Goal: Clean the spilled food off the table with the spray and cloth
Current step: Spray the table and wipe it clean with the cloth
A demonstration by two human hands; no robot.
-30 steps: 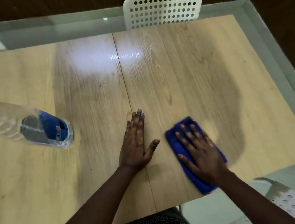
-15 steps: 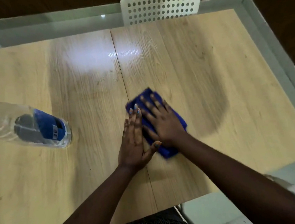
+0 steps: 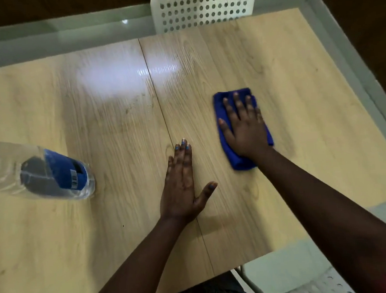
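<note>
right hand [image 3: 247,130] fingers flat, pressed cloth [image 3: 240,161]. left hand [image 3: 181,184] flat on table [image 3: 323,113]. bottle [image 3: 50,171] well left of fingertips. risk: wide swipe cld topple it.

The blue cloth [image 3: 243,128], folded into a thick oblong pad, is lying flat on the wooden bench [image 3: 298,87] toward its right edge, its long side running from near to far. The clear spray bottle [image 3: 39,170] with a blue label is standing at the bench's left edge, its top cut off by the view.
</note>
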